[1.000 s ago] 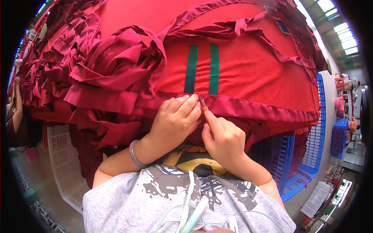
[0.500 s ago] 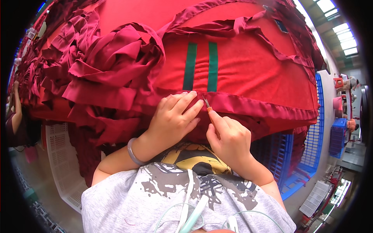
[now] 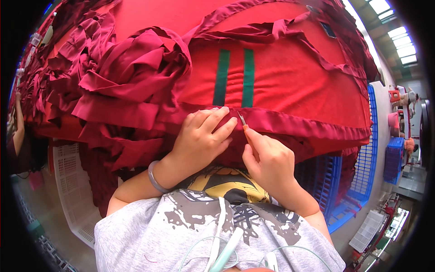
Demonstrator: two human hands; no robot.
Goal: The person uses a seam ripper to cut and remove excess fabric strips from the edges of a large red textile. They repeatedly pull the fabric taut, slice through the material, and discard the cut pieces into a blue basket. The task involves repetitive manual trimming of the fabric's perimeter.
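While the grey printed shirt (image 3: 217,231) fills the bottom of my view, I see both hands working just above it at the near edge of the fabric heap. Left hand (image 3: 199,143), silver bangle (image 3: 154,177) on the wrist, lies flat with fingers spread and pressing down on the dark red hem band (image 3: 308,129), fingertips right beside the blade. Right hand (image 3: 269,163) is pinched closed around a small thread cutter (image 3: 244,127), orange handle, thin metal tip touching the band just under the two green stripes (image 3: 234,78).

Risk as I read it: that tip sits very near the left index finger, so a slip along the slick band could nick it; pushed too deep, it could cut the red panel (image 3: 290,86) instead of a loose thread.

Farther out, a bundle of maroon strips (image 3: 118,86) piles up on the left of the heap, a blue crate (image 3: 358,181) stands beyond its right edge, a white crate (image 3: 68,181) lower left.
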